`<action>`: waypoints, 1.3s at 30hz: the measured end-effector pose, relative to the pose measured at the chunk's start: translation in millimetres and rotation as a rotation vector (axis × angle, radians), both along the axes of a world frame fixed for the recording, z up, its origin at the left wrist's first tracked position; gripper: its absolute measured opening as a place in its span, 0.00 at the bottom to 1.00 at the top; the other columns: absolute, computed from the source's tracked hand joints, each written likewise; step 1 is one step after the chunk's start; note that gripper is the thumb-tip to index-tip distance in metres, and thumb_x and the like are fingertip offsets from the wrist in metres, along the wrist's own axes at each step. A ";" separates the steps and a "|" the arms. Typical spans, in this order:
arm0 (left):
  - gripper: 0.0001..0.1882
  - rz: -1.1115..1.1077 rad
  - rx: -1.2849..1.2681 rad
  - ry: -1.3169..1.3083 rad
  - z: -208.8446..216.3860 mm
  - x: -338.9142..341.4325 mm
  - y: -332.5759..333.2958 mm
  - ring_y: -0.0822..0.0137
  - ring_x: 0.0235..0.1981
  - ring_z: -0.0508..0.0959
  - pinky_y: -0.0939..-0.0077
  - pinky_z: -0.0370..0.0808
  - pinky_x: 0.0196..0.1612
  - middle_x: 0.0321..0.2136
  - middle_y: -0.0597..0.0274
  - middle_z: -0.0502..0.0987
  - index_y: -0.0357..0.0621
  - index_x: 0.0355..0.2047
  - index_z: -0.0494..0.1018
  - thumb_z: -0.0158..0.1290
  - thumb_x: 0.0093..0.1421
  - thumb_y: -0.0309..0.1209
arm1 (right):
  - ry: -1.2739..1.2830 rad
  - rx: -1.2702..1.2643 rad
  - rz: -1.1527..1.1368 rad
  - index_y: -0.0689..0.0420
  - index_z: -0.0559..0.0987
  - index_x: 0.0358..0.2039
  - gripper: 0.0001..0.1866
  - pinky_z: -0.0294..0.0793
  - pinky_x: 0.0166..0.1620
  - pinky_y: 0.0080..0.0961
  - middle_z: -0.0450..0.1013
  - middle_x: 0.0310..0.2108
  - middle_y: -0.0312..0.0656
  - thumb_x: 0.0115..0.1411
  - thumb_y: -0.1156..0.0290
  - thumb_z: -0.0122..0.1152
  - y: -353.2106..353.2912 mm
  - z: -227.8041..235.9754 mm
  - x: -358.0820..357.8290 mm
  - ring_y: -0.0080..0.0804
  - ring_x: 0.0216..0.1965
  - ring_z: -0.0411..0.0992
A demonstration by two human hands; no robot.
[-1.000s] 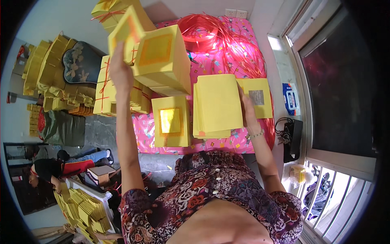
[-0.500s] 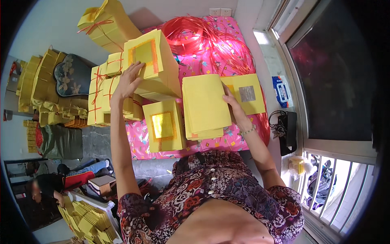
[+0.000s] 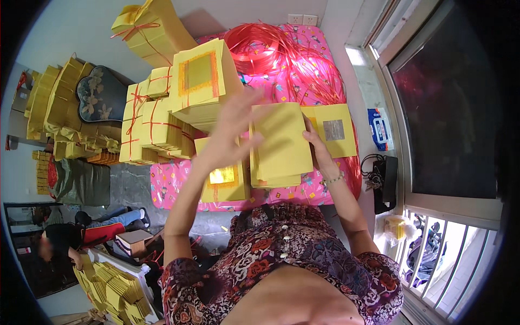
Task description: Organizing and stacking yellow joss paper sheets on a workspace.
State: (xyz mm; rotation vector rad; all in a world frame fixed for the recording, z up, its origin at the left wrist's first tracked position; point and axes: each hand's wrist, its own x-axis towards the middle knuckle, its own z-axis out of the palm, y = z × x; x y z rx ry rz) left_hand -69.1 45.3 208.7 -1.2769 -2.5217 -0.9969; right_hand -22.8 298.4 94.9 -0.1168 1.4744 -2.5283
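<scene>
A stack of plain yellow paper sheets [image 3: 280, 143] lies on the pink patterned cover in front of me. My right hand [image 3: 320, 149] grips its right edge, fingers and thumb at the side. Over the stack's left side hangs my left hand [image 3: 230, 132], blurred, fingers spread, holding nothing I can see. Below it, partly hidden, is a yellow stack with a shiny gold square [image 3: 223, 176]. Beyond stands a tall yellow paper pile with an orange-framed gold square [image 3: 197, 75]. To the right lies yellow paper with a silver square [image 3: 333, 130].
Bundles tied with red strips [image 3: 160, 124] stand to the left. A coil of red plastic strips [image 3: 254, 49] spreads at the back of the pink cover [image 3: 173, 181]. A window [image 3: 444, 119] is on the right. At lower left, a person [image 3: 62, 244] bends beside more yellow paper [image 3: 116, 287].
My left hand has left the tall pile and moved right and toward me, over the plain sheets. My right hand stays at the plain stack's right edge. The whole view has shifted slightly.
</scene>
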 end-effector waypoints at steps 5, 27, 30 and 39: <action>0.32 -0.143 -0.214 -0.014 -27.3 44.2 30.0 0.44 0.66 0.57 0.43 0.51 0.67 0.65 0.50 0.60 0.52 0.63 0.64 0.50 0.61 0.49 | -0.022 -0.047 0.019 0.59 0.51 0.70 0.42 0.50 0.69 0.35 0.51 0.69 0.44 0.64 0.49 0.51 4.2 -2.9 -8.4 0.35 0.70 0.49; 0.34 -0.051 -0.129 -0.299 -73.4 63.8 29.5 0.52 0.69 0.54 0.41 0.48 0.67 0.68 0.63 0.58 0.61 0.64 0.64 0.56 0.57 0.51 | 0.158 1.533 0.035 0.52 0.85 0.33 0.18 0.77 0.42 0.42 0.80 0.32 0.49 0.55 0.49 0.64 -66.7 -213.0 -312.3 0.44 0.36 0.79; 0.34 -0.024 -0.101 -0.346 -73.5 65.2 27.4 0.53 0.69 0.55 0.41 0.49 0.67 0.67 0.64 0.58 0.62 0.64 0.64 0.57 0.57 0.51 | 0.226 1.532 0.029 0.53 0.84 0.32 0.18 0.77 0.40 0.42 0.80 0.31 0.49 0.54 0.50 0.65 -91.6 -218.2 -317.6 0.46 0.35 0.79; 0.33 -0.024 -0.083 -0.384 -72.7 59.2 30.8 0.55 0.68 0.56 0.44 0.49 0.67 0.67 0.66 0.59 0.63 0.63 0.66 0.57 0.57 0.51 | 0.066 1.338 -0.138 0.57 0.84 0.27 0.15 0.77 0.38 0.42 0.79 0.29 0.51 0.50 0.57 0.65 -87.7 -220.6 -335.9 0.47 0.33 0.79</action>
